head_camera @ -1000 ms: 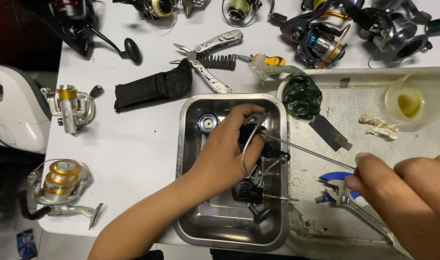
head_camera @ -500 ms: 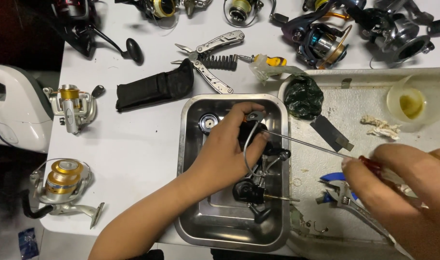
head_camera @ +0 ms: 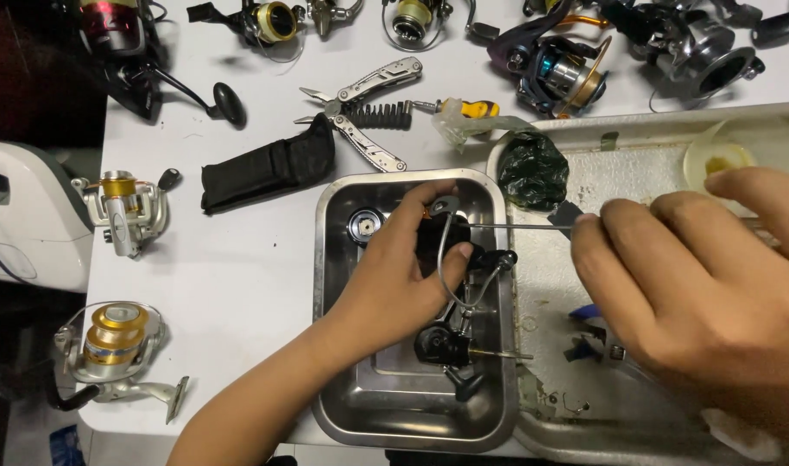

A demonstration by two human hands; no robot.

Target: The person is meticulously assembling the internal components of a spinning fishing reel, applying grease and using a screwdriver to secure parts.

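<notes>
left hand [head_camera: 394, 285]: inside steel tray, closed around black reel body, thumb and fingers wrapped on it
right hand [head_camera: 714, 285]: over white tray, fingers pinched on thin metal rod, gripping it
black reel body [head_camera: 442, 237]: in steel tray, upper half, wire bail arm looping off right side
thin metal rod [head_camera: 520, 226]: level, running from right hand's fingertips to reel body, crossing the gap between both trays
steel tray [head_camera: 343, 406]: rectangular, near front edge of surface, middle; holds reel body, small round spool part [head_camera: 365, 226] in back-left corner, black handle piece with shaft [head_camera: 451, 345] lower right
white tray [head_camera: 636, 155]: touching steel tray's right side; holds dark green crumpled bag [head_camera: 533, 171] in back-left corner, small round cup [head_camera: 714, 160] with yellowish residue at back, blue-handled tool partly hidden under right hand
multitool [head_camera: 364, 108]: open, back of surface, behind steel tray
black pouch [head_camera: 265, 173]: just left of multitool
gold spinning reels [head_camera: 123, 207]: two along left edge, well apart from trays
more reels [head_camera: 558, 73]: row along back edge
</notes>
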